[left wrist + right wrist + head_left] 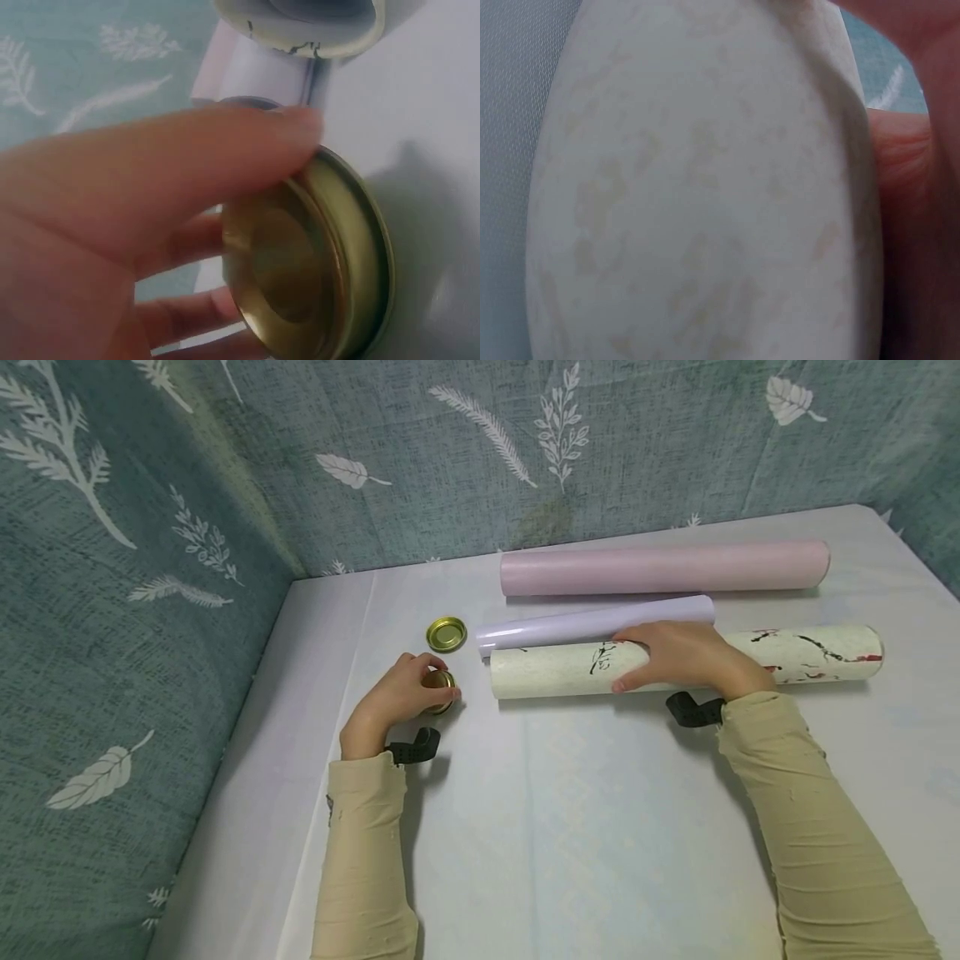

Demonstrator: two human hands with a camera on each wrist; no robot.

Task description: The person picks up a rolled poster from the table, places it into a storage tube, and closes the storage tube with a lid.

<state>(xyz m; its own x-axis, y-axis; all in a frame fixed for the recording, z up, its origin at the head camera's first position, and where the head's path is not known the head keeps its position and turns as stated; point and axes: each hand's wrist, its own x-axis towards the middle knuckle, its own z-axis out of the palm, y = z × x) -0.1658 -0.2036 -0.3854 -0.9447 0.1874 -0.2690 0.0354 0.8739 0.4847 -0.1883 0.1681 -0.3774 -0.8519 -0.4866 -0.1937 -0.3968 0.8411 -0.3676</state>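
Observation:
My left hand (pixel 397 697) pinches a round gold lid (pixel 441 692) between thumb and fingers, tilted on its edge near the open left end of the patterned tube. In the left wrist view the thumb lies over the rim of the lid (pixel 292 262). My right hand (pixel 678 656) is curled over the middle of the cream tube (pixel 555 672) with black and red markings, which lies across the table. The tube (pixel 705 180) fills most of the right wrist view. A second gold lid (pixel 446 634) lies flat behind my left hand.
A thin lavender tube (pixel 592 622) lies just behind the cream one, and a thicker pink tube (pixel 660 568) lies farther back. The white-covered table (pixel 585 827) meets a green leaf-patterned cloth (pixel 420 452) at the back and left.

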